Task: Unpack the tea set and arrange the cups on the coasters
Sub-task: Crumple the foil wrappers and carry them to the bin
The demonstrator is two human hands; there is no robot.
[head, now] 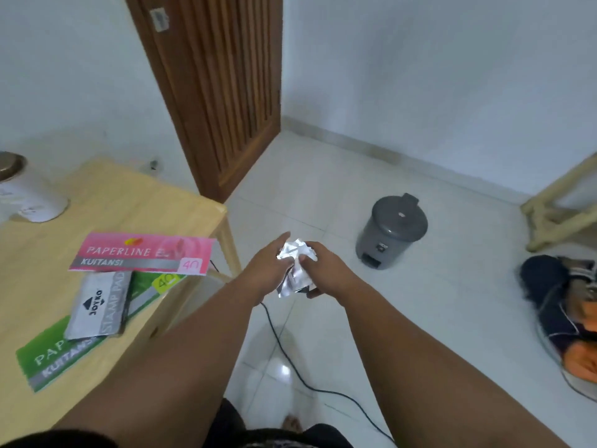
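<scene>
Both arms reach forward over the white tiled floor, beside the table's right edge. My left hand [269, 270] and my right hand [323, 270] hold a crumpled shiny silver wrapper [295, 263] between them, fingers closed on it from either side. The wrapper's lower part hangs below my palms. No cups or coasters are in view.
A light wooden table [135, 205] at left carries a pink receipt book [142, 252], a green one [51, 354], a grey stamp pad box [97, 305] and a white jar [29, 195]. A grey pedal bin [392, 231] stands ahead. A black cable [290, 360] crosses the floor; shoes [565, 305] lie right.
</scene>
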